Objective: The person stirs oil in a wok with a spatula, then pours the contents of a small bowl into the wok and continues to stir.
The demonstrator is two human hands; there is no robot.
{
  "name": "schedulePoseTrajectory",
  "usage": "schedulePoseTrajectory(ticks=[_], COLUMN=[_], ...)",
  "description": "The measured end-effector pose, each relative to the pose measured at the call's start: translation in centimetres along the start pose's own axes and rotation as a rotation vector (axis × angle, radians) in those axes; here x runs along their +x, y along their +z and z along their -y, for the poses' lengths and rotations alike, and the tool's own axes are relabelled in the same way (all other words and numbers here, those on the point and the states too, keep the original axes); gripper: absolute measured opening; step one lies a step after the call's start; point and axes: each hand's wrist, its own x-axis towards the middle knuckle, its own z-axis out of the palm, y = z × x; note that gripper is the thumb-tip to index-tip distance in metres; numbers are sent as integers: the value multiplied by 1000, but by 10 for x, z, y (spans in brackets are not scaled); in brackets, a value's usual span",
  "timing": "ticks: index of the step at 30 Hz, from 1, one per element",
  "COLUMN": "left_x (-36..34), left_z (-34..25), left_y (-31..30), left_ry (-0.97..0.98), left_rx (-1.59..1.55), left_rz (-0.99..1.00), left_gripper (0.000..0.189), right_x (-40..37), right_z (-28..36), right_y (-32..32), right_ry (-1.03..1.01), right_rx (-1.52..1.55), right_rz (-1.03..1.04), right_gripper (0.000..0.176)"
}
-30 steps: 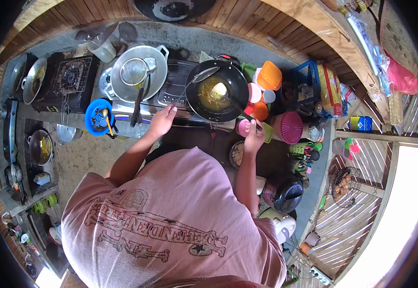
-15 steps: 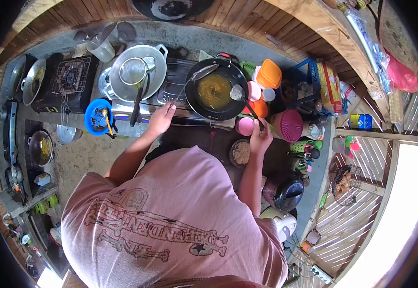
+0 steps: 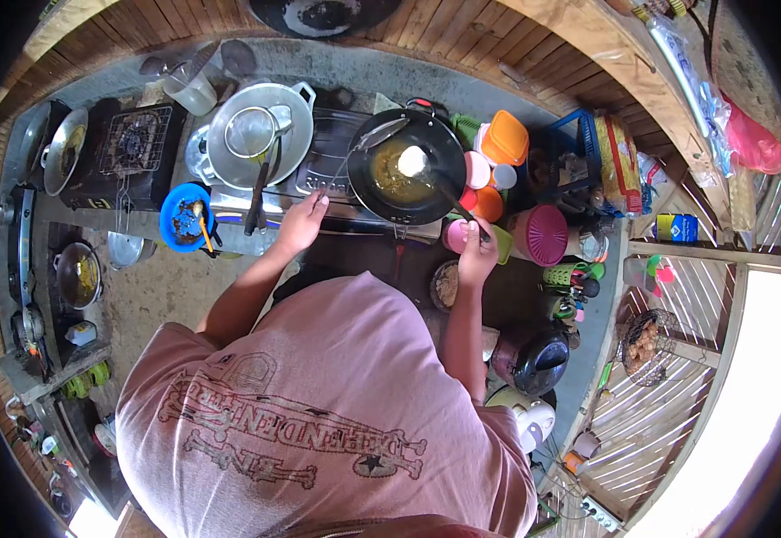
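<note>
A black wok (image 3: 451,184) with yellowish-brown oil (image 3: 395,179) in it sits on the stove. My left hand (image 3: 303,224) is closed around the thin handle of a metal skimmer (image 3: 379,134), whose head rests by the wok's far left rim. In my right hand (image 3: 477,255) is the black handle of a ladle (image 3: 413,161). Its rounded head shines bright white over the middle of the oil. Both hands are at the near side of the wok, one to each side.
Left of the wok stand a large aluminium pot (image 3: 296,148) with a strainer (image 3: 249,133) across it and a blue bowl (image 3: 171,208). Crowding the right are an orange container (image 3: 507,137) and a pink lidded tub (image 3: 541,235). A bowl of crumbs (image 3: 445,285) stands nearer my body.
My right hand has shifted slightly left and down, and the ladle's head has moved from the wok's right side to over the middle of the oil. The left hand stays nearly still.
</note>
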Motion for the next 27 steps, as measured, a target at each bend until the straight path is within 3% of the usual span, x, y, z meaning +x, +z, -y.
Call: schedulePoseTrajectory(ticks=[6, 15, 17, 20, 24, 27], left_x=[0, -2, -2, -4, -3, -3], left_z=[1, -10, -10, -10, -5, -10], left_y=[3, -1, 0, 0, -1, -4], left_ry=[27, 23, 42, 19, 16, -44], left_rx=[10, -12, -4, -18, 10, -28], left_rz=[-21, 3, -10, -7, -17, 21], left_gripper=[49, 49, 49, 49, 49, 49], right_x=[2, 8, 9, 12, 5, 0], right_z=[10, -9, -18, -38, -23, -14], right_y=[-11, -7, -3, -4, -8, -9], right_ry=[-105, -169, 133, 261, 215, 60], right_rx=[-128, -164, 18, 241, 194, 158], right_rz=[56, -71, -84, -123, -57, 28], right_gripper=[20, 21, 17, 21, 22, 23])
